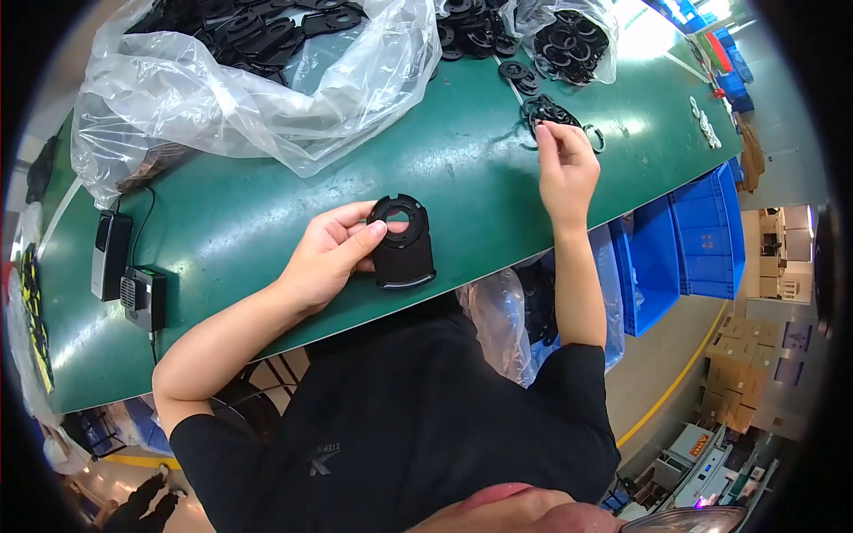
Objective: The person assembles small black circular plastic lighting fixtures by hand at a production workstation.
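My left hand (333, 249) grips a flat black plastic part (402, 258) above the green table, thumb on its face and fingers behind. The part has a round hole in its rounded upper end and a straight lower edge. Farther right, my right hand (569, 173) reaches to a small pile of black rings (551, 110), its thumb and fingertips pinched together at the pile's near side. What they hold, if anything, is too small to tell. One loose ring (597, 139) lies just right of those fingers.
A large clear plastic bag (267, 115) of black parts covers the table's far left. Black discs (518, 75) and a bag of rings (573, 44) stand at the back. Two small black devices (142, 298) with cables sit left. Blue bins (653, 266) stand beyond the table's right edge.
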Demonstrator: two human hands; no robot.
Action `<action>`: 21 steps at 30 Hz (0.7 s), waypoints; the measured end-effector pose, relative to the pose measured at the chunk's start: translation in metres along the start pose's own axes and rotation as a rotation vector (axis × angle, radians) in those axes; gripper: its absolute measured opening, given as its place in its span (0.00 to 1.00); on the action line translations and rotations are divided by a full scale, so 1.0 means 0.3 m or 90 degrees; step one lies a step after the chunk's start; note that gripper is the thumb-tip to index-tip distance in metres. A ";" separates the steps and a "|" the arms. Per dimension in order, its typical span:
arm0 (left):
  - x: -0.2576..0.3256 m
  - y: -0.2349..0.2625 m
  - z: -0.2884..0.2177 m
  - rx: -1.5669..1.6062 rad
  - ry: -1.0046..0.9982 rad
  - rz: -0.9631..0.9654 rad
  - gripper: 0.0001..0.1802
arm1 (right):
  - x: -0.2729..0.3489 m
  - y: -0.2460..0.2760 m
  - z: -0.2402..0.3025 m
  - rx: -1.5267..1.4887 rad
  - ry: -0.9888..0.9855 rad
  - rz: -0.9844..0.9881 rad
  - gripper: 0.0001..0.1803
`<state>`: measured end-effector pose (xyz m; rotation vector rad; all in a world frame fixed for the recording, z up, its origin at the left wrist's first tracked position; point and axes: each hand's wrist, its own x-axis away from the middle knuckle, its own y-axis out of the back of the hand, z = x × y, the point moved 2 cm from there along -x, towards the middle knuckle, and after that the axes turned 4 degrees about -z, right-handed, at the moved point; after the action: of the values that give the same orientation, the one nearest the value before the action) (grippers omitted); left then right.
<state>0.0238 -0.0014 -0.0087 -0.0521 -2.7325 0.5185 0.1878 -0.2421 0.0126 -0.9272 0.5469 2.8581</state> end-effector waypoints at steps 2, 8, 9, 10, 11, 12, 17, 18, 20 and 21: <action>0.003 0.000 -0.001 0.006 0.006 -0.005 0.19 | 0.003 0.004 -0.012 -0.105 -0.093 0.004 0.06; -0.001 0.001 -0.010 0.094 0.019 0.005 0.18 | 0.068 -0.017 0.150 0.125 0.251 0.253 0.07; -0.004 0.001 -0.011 0.129 0.020 0.020 0.17 | 0.088 -0.026 0.167 0.116 0.249 0.261 0.07; -0.005 0.002 -0.011 0.164 0.021 0.036 0.17 | 0.115 -0.047 0.183 0.140 0.275 0.353 0.07; -0.010 0.005 -0.008 0.174 0.018 0.045 0.17 | 0.133 -0.063 0.191 0.168 0.301 0.442 0.08; -0.009 0.007 -0.008 0.175 0.020 0.039 0.17 | 0.139 -0.069 0.193 0.163 0.300 0.445 0.08; -0.002 0.002 -0.003 0.175 -0.010 -0.010 0.18 | 0.135 -0.084 0.204 0.138 0.261 0.461 0.15; -0.002 0.001 -0.003 0.175 -0.011 -0.012 0.18 | 0.125 -0.083 0.207 0.112 0.235 0.414 0.18; -0.003 -0.002 -0.005 0.173 -0.002 -0.004 0.19 | 0.121 -0.102 0.214 0.130 0.238 0.382 0.24; -0.002 -0.003 -0.007 0.172 -0.002 -0.005 0.19 | 0.126 -0.115 0.202 0.155 0.234 0.383 0.25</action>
<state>0.0251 -0.0017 -0.0067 0.0281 -2.6392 0.8795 0.1302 -0.1889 0.0256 -1.4558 1.3887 2.9929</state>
